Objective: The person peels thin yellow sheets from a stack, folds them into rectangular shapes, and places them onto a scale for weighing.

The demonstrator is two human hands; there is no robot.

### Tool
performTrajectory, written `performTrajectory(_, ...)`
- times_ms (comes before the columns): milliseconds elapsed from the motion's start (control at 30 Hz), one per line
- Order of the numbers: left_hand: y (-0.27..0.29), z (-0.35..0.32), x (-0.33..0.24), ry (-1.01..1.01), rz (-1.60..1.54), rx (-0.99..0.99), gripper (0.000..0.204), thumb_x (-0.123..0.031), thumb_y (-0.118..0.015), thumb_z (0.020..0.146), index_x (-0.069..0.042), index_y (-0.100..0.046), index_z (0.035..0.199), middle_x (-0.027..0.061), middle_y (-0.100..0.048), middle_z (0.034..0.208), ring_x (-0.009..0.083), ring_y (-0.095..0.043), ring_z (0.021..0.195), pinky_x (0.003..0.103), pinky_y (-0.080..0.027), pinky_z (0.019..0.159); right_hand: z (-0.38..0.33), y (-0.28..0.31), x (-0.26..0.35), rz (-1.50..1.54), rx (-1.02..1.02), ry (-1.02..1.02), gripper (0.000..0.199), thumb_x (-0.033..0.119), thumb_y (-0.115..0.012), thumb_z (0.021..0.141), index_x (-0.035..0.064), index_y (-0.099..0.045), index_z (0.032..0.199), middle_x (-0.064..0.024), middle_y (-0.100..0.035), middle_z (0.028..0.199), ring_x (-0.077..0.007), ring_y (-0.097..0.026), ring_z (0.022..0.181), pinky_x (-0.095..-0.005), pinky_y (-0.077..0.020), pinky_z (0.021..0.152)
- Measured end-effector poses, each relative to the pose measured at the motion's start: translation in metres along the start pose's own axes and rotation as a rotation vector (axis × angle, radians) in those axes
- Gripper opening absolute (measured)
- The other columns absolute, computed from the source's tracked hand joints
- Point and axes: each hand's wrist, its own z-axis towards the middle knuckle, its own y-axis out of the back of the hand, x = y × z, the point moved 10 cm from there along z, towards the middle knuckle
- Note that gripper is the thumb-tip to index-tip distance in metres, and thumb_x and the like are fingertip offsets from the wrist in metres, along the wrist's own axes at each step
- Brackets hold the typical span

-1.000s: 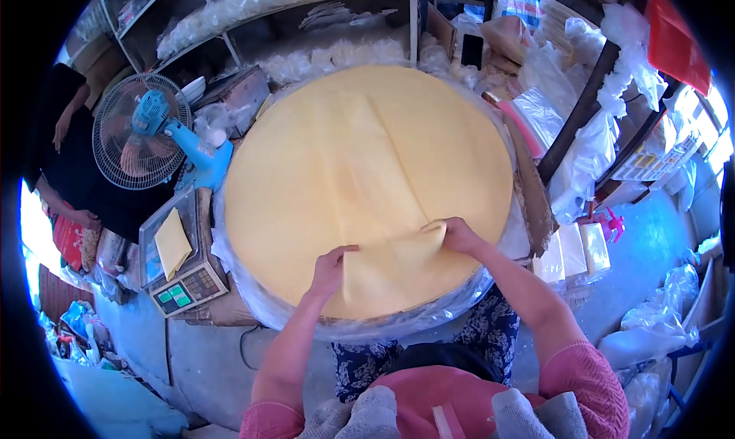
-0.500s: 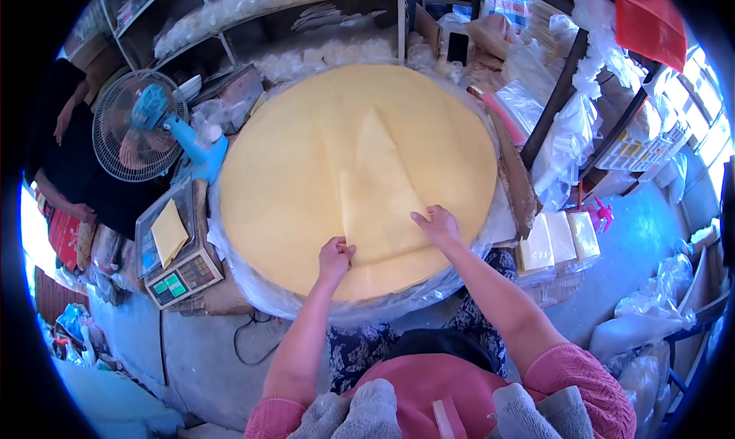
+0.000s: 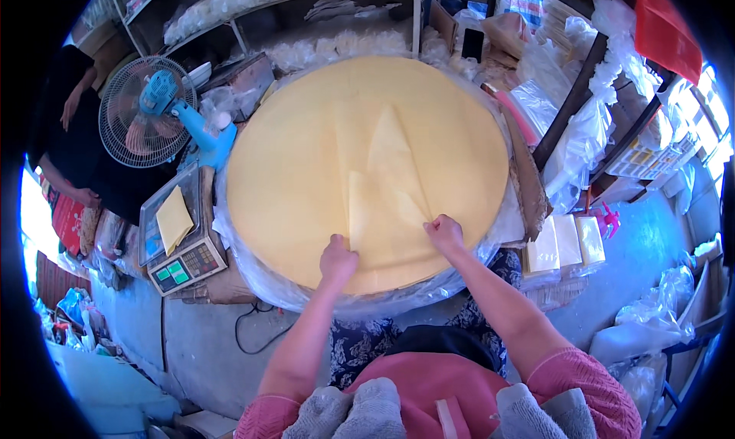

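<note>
A broad, round stack of thin pale-yellow sheets (image 3: 291, 163), like large pancakes, lies in front of me on clear plastic film (image 3: 264, 286). The top sheet is partly folded, with a pointed flap (image 3: 392, 148) near the middle and long creases running toward me. My left hand (image 3: 338, 261) is closed at the near left end of a crease, gripping the sheet's edge. On the right, my right hand (image 3: 445, 235) pinches the sheet at the lower end of the flap's slanting edge. Both hands rest low over the stack, and their fingertips are partly hidden.
A blue fan (image 3: 161, 94) and a scale (image 3: 187, 259) bearing a folded yellow sheet (image 3: 174, 219) stand at left, near a person in dark clothes (image 3: 92, 148). Wrapped yellow packs (image 3: 565, 241) sit at right. Shelves (image 3: 253, 26) with bagged goods line the back.
The folded flap's tip and inner edges have shifted a little to the right. My left hand has turned so its back shows; my right hand has moved slightly nearer me. The whole view has shifted slightly.
</note>
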Motion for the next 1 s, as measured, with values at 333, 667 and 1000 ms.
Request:
performTrajectory(333, -0.046, -0.028, -0.062, -0.540, 0.370, -0.333, 0.070, -0.056, -0.046, 0.093, -0.018, -0.034, 0.150, 0.0141, -0.020, 0.159, 0.0346, -0.010, 0.148, 0.065, -0.008, 0.113, -0.045, 0.015, 0.093, -0.306, 0.001, 0.412, 0.052, 0.028, -0.062, 0.089, 0.0038, -0.045, 0.132, -0.0224, -0.042, 0.139, -0.0420, -0.049, 0.119, -0.0468, -0.0428, 0.099)
performTrajectory(667, -0.022, 0.018, -0.095, -0.539, 0.451, -0.259, 0.067, -0.054, -0.042, 0.095, -0.013, -0.037, 0.148, 0.0113, -0.017, 0.161, 0.0266, -0.011, 0.149, 0.059, -0.005, 0.117, -0.054, -0.032, 0.089, -0.554, -0.007, 0.736, 0.061, 0.043, -0.047, 0.096, 0.0091, -0.038, 0.147, -0.0200, -0.028, 0.153, -0.0393, -0.017, 0.145, -0.0622, -0.0185, 0.112)
performTrajectory(1000, -0.010, 0.091, -0.093, -0.481, 0.450, -0.064, 0.061, -0.045, -0.048, 0.096, -0.009, -0.038, 0.144, 0.0130, -0.030, 0.155, 0.0260, -0.028, 0.144, 0.053, -0.020, 0.116, -0.042, -0.026, 0.094, -0.582, 0.086, 0.699, 0.062, 0.045, -0.051, 0.094, 0.0078, -0.042, 0.143, -0.0187, -0.033, 0.150, -0.0358, -0.027, 0.142, -0.0622, -0.0237, 0.109)
